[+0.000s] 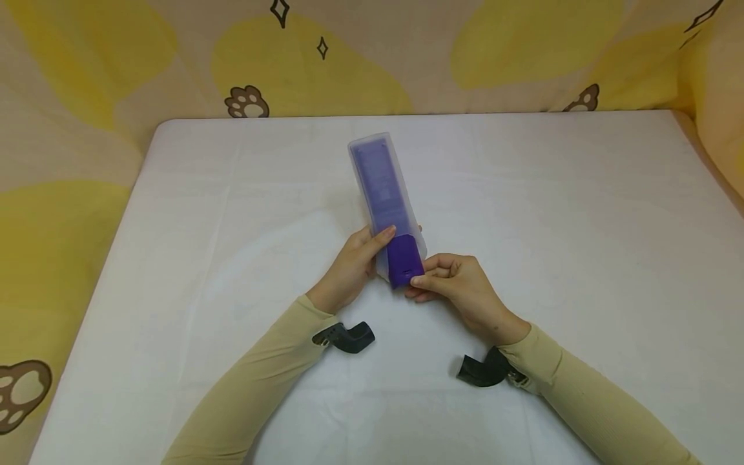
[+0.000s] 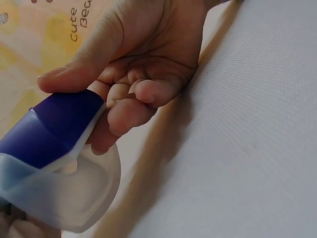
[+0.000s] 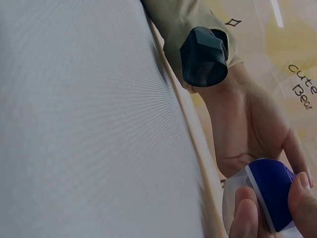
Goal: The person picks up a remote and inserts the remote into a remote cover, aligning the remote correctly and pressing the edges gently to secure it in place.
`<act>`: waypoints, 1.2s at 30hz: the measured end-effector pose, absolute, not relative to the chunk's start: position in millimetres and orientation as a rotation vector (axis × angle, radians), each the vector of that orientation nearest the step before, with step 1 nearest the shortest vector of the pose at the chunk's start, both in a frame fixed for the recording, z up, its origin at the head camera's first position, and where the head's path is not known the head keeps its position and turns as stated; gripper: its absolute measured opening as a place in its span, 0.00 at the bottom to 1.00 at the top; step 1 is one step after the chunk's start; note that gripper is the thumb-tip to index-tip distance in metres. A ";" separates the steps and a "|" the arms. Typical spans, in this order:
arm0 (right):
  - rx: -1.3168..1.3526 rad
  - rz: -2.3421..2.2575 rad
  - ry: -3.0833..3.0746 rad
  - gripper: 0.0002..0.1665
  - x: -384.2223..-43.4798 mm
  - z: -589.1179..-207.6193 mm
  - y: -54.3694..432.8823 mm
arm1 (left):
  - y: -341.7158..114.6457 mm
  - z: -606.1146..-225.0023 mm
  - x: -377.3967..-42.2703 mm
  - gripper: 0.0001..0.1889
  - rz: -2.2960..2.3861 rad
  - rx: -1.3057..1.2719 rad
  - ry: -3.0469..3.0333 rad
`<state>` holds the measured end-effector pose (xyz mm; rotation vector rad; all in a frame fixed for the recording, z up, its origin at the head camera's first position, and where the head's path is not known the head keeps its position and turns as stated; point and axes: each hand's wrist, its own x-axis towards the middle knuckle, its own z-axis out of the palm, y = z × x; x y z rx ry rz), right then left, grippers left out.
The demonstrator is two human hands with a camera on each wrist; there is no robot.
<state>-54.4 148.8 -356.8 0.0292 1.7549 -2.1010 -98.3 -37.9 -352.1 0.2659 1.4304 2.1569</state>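
A purple remote control [image 1: 405,258], its back apparently up, lies lengthwise in a translucent soft cover [image 2: 89,193]. Its near end is bare of the cover, whose loose edge bulges out below it in the left wrist view. My left hand [image 1: 351,263] grips the covered middle, thumb on top and fingers underneath. At the near end, my right hand [image 1: 459,287] pinches the bare purple corner, with the thumb [image 2: 62,79] on top and curled fingers below. The remote's underside is hidden in the head view.
A white-covered table [image 1: 279,187] lies beneath both hands. Behind it and at the left hangs a yellow and beige cloth [image 1: 360,58] with paw prints. Black curved pieces are strapped to the left wrist [image 1: 349,337] and right wrist [image 1: 485,371].
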 end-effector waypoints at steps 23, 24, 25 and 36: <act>-0.075 -2.131 1.826 0.18 -55.8 -358.0 151.9 | -37.9 -357.1 -101.6 0.30 2.184 0.226 1.393; -0.078 -2.140 1.827 0.17 -55.8 -357.8 152.0 | -38.1 -357.1 -101.7 0.30 2.188 0.222 1.381; -0.078 -2.150 1.834 0.16 -55.8 -357.9 152.1 | -38.3 -357.1 -101.7 0.30 2.192 0.217 1.361; -0.115 -2.139 2.069 0.07 -54.6 -357.4 152.7 | -39.3 -354.9 -99.7 0.26 2.189 0.131 1.200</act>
